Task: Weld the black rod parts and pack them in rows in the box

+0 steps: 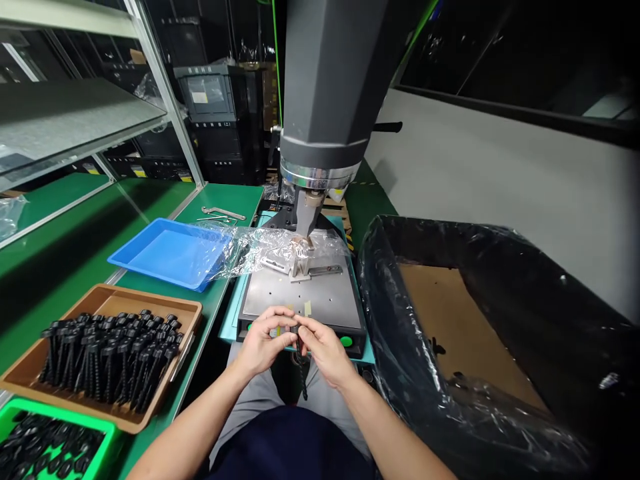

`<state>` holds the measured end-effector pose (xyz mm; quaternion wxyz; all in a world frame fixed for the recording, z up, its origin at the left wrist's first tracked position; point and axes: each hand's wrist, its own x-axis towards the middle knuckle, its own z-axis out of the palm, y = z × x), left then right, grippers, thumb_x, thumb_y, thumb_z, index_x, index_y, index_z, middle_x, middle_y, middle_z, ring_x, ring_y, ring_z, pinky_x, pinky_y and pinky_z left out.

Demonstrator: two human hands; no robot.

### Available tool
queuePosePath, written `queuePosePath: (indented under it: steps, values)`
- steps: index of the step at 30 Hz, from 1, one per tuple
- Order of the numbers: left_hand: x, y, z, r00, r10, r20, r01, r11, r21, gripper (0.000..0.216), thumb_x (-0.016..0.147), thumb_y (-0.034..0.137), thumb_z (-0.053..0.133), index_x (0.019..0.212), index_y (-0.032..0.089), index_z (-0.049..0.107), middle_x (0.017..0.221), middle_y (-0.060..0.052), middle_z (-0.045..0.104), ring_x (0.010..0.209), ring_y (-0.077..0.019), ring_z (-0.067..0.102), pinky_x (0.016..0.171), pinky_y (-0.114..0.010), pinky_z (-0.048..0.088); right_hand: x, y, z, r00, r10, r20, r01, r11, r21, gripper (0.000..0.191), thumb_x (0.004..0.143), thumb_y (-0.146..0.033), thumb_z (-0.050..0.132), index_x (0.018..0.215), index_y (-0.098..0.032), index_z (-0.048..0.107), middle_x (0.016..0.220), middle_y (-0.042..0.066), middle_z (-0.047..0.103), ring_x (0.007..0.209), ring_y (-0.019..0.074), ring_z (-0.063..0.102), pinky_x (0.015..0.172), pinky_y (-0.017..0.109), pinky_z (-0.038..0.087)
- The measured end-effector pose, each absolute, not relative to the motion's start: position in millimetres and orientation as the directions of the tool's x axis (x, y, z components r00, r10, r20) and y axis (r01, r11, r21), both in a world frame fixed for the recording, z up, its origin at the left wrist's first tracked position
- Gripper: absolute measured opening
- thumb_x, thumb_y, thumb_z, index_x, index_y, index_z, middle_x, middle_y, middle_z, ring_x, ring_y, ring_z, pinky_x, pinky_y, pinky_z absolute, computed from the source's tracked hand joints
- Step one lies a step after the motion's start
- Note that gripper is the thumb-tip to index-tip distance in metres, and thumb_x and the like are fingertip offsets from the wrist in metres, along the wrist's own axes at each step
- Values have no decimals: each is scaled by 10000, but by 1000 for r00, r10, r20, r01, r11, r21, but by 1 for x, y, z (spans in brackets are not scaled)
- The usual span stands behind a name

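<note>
My left hand [266, 341] and my right hand [324, 348] meet in front of the machine's metal base plate [255, 293]. Between their fingertips they grip a black ribbed-stem part [303, 379], its thin segmented stem hanging down over my lap. Fingers cover most of the part's upper end. Beyond the hands, a metal fixture [300, 267] stands on the plate under the machine's tapered metal tool [305, 217]. Clear plastic film lies around this fixture. A green button [347, 341] sits on the base's front edge, close to my right hand.
At left, a brown tray [115, 293] holds many similar black parts, and a green bin [103, 427] holds small black pieces. A blue tray [165, 250] and a wrench [223, 213] lie behind. Right stands a box lined with black plastic [400, 333], with cardboard [450, 307] inside.
</note>
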<state>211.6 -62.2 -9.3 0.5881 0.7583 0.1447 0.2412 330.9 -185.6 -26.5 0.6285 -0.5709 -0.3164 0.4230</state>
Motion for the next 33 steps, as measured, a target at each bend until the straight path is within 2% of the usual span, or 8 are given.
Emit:
queuePosePath:
  steps: [4,8,11,13,16,20,25,33]
  values:
    - [223,-57,-21,847,516,126,-70,-127,989,218,762,326,708,937,195,718,1182,-111,592,1019,-225,607,914,-392,485,346,-176,-29,347,932,-100,-293,6,-956,361,842,-423,629,1108,-181,651,802,33,603,612,107,506,521,223,387]
    - [252,-38,-38,756,652,-61,-89,195,977,408,663,288,802,1034,184,672,1128,-119,648,1005,-221,624,934,-379,481,377,-155,-32,568,818,-94,-267,75,-961,382,751,-409,702,1036,-167,626,850,36,607,619,106,507,511,214,397]
    - [284,-13,-46,679,646,-348,-157,591,792,342,675,277,798,965,171,651,1112,-136,666,966,-213,654,858,-326,528,405,-132,-34,684,727,-68,-158,57,-986,451,703,-398,709,1066,-150,607,793,13,586,590,103,486,502,218,403]
    - [303,4,-47,688,588,-425,-242,738,630,217,727,254,754,888,164,639,1104,-131,672,925,-195,671,802,-283,552,418,-118,-36,670,739,-71,-100,-5,-995,472,692,-388,694,1081,-132,615,746,0,571,559,98,468,499,226,409]
    - [320,20,-42,694,612,-379,-400,766,504,80,806,188,665,876,162,636,996,-89,699,898,-168,680,786,-249,564,429,-100,-40,642,766,-48,-30,-38,-999,545,697,-367,671,1186,-140,591,818,15,582,604,108,499,498,223,431]
    - [324,26,-36,640,667,-381,-469,732,494,39,824,106,621,813,143,626,786,-43,693,755,-118,683,715,-193,571,433,-87,-44,644,758,102,149,6,-989,622,761,-335,621,1353,-205,481,904,17,592,668,115,531,563,230,478]
    - [320,26,-34,611,685,-396,-454,714,533,45,804,102,645,801,137,617,764,-41,685,684,-100,677,659,-169,574,436,-85,-40,679,617,397,507,-4,-862,405,852,-332,545,1218,-171,609,1045,91,611,825,173,581,748,303,497]
    - [324,30,-20,643,697,-317,-451,679,579,112,746,103,697,786,151,604,733,-18,676,681,-109,687,642,-172,577,455,-69,-13,641,519,566,686,-56,-725,325,873,-330,510,1118,-181,664,1090,104,633,974,228,551,772,319,466]
